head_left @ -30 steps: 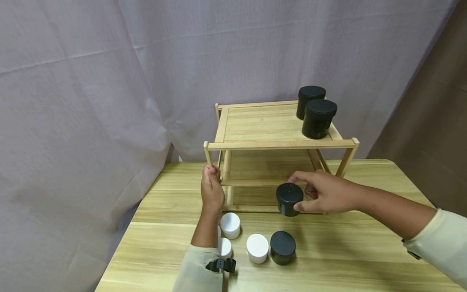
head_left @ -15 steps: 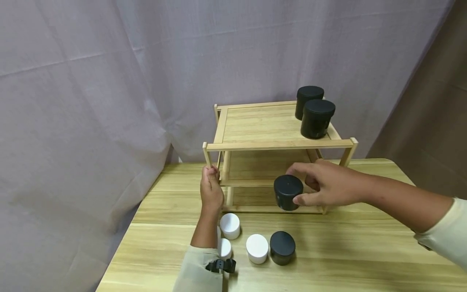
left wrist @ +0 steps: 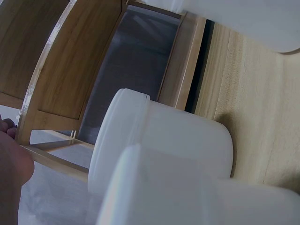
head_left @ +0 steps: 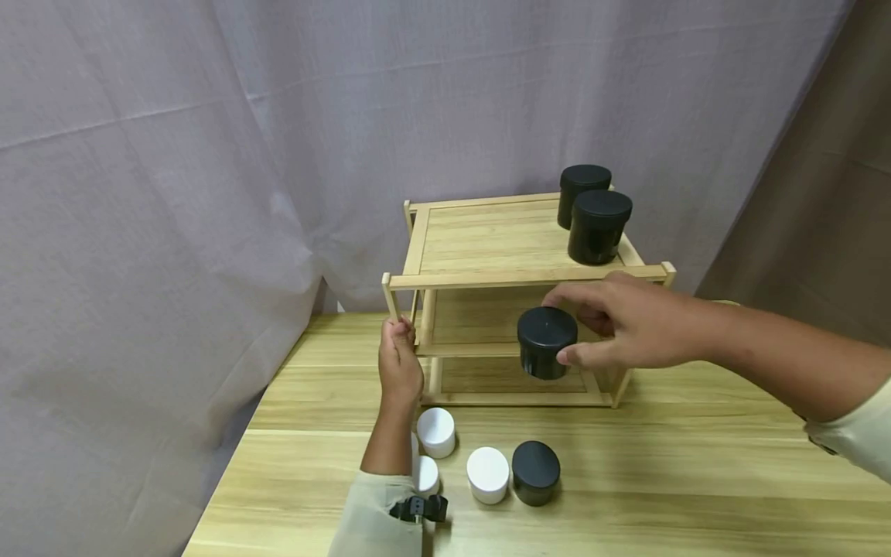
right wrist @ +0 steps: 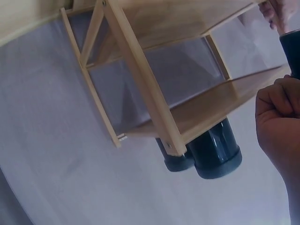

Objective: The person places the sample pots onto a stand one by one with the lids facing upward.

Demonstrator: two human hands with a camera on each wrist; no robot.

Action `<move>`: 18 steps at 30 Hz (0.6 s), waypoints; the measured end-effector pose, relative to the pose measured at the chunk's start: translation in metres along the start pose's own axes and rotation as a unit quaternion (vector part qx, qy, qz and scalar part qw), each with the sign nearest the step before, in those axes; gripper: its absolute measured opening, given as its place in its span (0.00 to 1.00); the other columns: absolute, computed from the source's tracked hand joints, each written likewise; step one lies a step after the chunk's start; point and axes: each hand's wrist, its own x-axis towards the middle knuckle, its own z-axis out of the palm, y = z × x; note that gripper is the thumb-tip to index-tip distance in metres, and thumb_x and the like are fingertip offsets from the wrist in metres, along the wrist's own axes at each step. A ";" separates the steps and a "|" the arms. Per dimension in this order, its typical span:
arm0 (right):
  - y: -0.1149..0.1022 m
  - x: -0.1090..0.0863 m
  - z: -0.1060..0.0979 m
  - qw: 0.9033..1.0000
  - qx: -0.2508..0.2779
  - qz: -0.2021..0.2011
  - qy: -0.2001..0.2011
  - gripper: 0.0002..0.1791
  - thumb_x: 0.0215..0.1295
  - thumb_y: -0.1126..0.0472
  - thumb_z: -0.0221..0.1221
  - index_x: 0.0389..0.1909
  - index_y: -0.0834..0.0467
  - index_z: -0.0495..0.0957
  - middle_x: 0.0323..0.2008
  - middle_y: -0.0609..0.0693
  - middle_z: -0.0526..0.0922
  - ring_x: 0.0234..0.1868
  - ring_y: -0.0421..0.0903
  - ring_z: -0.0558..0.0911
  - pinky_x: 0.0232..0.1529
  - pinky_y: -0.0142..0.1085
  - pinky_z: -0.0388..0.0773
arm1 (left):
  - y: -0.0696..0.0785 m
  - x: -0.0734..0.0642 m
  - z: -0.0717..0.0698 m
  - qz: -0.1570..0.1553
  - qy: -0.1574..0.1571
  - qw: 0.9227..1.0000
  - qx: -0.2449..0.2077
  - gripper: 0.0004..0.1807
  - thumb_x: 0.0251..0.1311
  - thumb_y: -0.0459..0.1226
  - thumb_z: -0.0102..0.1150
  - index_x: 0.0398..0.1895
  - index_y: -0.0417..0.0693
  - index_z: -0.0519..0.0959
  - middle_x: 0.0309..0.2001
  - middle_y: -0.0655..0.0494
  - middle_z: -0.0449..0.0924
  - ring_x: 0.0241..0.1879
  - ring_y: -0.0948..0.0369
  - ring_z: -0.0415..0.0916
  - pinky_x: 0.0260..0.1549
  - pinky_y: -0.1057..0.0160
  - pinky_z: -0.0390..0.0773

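A black lidded jar (head_left: 546, 344) hangs in the air before the wooden shelf rack (head_left: 487, 276), pinched between thumb and fingers of my right hand (head_left: 626, 325). In the right wrist view only a part of this jar (right wrist: 293, 49) shows at the edge, above the curled right hand (right wrist: 281, 108). My left hand (head_left: 401, 363) grips the rack's front left post below the top rail. Two black jars (head_left: 600, 228) stand on the right end of the top shelf, one behind the other. In the left wrist view, white jars (left wrist: 178, 131) fill the foreground.
On the table (head_left: 313, 464) in front of the rack stand several white jars (head_left: 488, 474), some partly behind the left forearm. Another black jar (head_left: 536, 472) stands close to the right of one. A grey curtain (head_left: 174, 193) hangs behind the rack.
My right hand has lifted the black jar from near the bottom shelf's front edge up to the middle shelf's level. The left hand keeps its grip on the post.
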 end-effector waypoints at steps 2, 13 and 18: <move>-0.002 0.001 -0.003 1.000 -0.008 -0.010 0.006 0.22 0.68 0.49 0.76 0.59 0.45 0.82 0.21 0.33 0.67 0.22 0.32 0.67 0.25 0.31 0.67 | 0.000 0.000 -0.001 -0.001 0.001 1.000 0.003 0.25 0.87 0.45 0.32 0.49 0.29 0.69 0.31 0.53 0.64 0.31 0.65 0.59 0.33 0.69 0.63; -0.009 0.009 -0.018 1.000 -0.015 -0.013 0.008 0.22 0.68 0.49 0.76 0.59 0.45 0.83 0.21 0.35 0.67 0.22 0.33 0.67 0.25 0.32 0.67 | -0.002 0.000 -0.001 -0.011 0.008 1.000 0.003 0.22 0.87 0.42 0.32 0.49 0.29 0.69 0.33 0.51 0.65 0.33 0.63 0.62 0.36 0.69 0.65; -0.011 0.011 -0.024 0.999 -0.031 0.001 0.005 0.27 0.68 0.49 0.76 0.64 0.51 0.82 0.20 0.36 0.66 0.21 0.33 0.66 0.25 0.32 0.67 | -0.001 -0.001 0.000 -0.009 0.005 1.000 0.007 0.22 0.88 0.42 0.32 0.49 0.29 0.70 0.31 0.54 0.63 0.31 0.65 0.60 0.34 0.69 0.64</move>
